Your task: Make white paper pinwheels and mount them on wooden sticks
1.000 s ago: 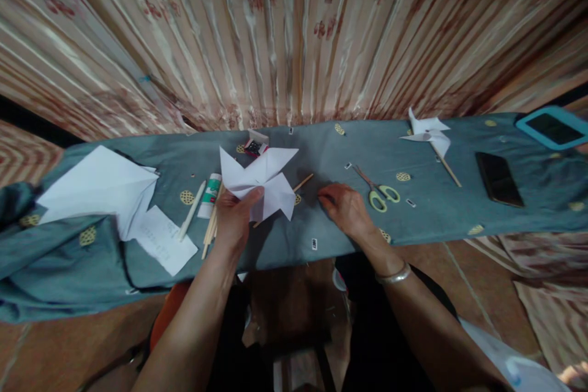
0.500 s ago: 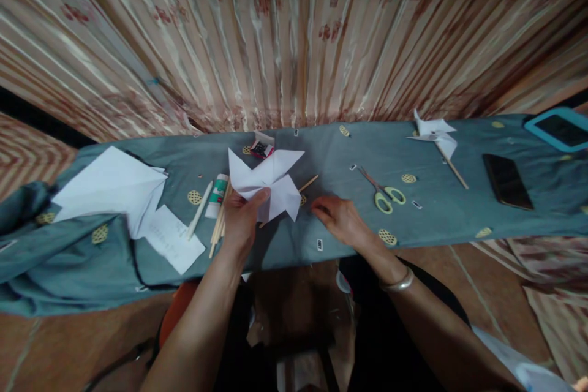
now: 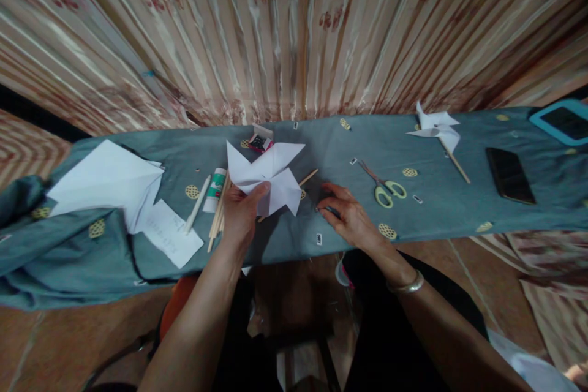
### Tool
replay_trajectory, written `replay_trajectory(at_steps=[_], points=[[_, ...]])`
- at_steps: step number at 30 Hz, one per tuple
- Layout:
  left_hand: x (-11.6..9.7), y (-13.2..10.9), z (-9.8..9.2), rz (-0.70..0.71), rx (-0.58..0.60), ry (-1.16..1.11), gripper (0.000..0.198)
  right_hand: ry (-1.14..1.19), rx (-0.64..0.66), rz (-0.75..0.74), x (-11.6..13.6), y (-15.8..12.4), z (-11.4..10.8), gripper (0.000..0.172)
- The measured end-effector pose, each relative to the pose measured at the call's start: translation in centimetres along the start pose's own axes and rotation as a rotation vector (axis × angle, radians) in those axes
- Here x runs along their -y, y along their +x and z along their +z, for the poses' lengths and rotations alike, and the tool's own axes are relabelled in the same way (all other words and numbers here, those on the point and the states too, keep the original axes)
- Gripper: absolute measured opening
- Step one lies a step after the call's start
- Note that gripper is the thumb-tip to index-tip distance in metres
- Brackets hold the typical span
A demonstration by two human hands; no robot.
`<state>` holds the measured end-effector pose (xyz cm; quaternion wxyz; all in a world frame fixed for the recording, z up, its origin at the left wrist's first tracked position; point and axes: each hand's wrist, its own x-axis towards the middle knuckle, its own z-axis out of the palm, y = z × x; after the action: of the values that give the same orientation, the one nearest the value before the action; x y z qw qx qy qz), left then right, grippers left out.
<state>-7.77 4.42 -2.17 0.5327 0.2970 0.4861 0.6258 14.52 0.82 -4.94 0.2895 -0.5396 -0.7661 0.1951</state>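
A white paper pinwheel (image 3: 281, 191) with folded blades is in my left hand (image 3: 241, 214), the thumb pressing on its front near the centre. A thin wooden stick (image 3: 309, 177) lies on the cloth behind it, partly covered by the paper. To the right, low over the cloth and apart from the pinwheel, is my right hand (image 3: 346, 214). Its thumb and a finger meet at the tips around something too small to make out, while another finger is lifted away. Beyond the pinwheel stands a small open box (image 3: 261, 141) with dark pieces inside.
Left are a glue stick (image 3: 215, 190), wooden sticks (image 3: 215, 228), a white pencil-like stick (image 3: 197, 205), a written note (image 3: 172, 236) and paper sheets (image 3: 108, 177). Right are scissors (image 3: 383, 187), another pinwheel (image 3: 438, 128), a phone (image 3: 509, 174) and a blue-framed device (image 3: 563, 121).
My right hand has shifted slightly right, and one finger has lifted from the pinch. My left hand still holds the pinwheel in about the same place. The view has tilted a little.
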Motion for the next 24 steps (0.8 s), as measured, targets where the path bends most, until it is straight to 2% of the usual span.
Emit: replay_trajectory(at_steps=[3,6,12,17,20,24], points=[[0.1,0.0,0.0,0.023,0.007,0.005,0.029,0.015,-0.028,0.040,0.4,0.4,-0.6,0.015],[0.2,-0.1,0.0,0.042,0.031,0.019,0.029,-0.010,0.003,0.061,1.0,0.6,-0.5,0.012],[0.1,-0.7,0.3,0.064,0.056,0.050,0.030,-0.160,0.054,-0.033,1.6,0.2,0.5,0.015],[0.0,-1.1,0.5,0.033,0.038,0.083,0.025,-0.103,0.039,-0.053,2.1,0.2,0.5,0.018],[0.0,-1.1,0.5,0.032,0.036,0.088,0.026,-0.021,-0.033,0.009,2.7,0.6,-0.1,0.015],[0.1,-1.3,0.5,0.037,0.062,0.097,0.023,0.131,-0.204,0.057,4.1,1.5,-1.2,0.007]])
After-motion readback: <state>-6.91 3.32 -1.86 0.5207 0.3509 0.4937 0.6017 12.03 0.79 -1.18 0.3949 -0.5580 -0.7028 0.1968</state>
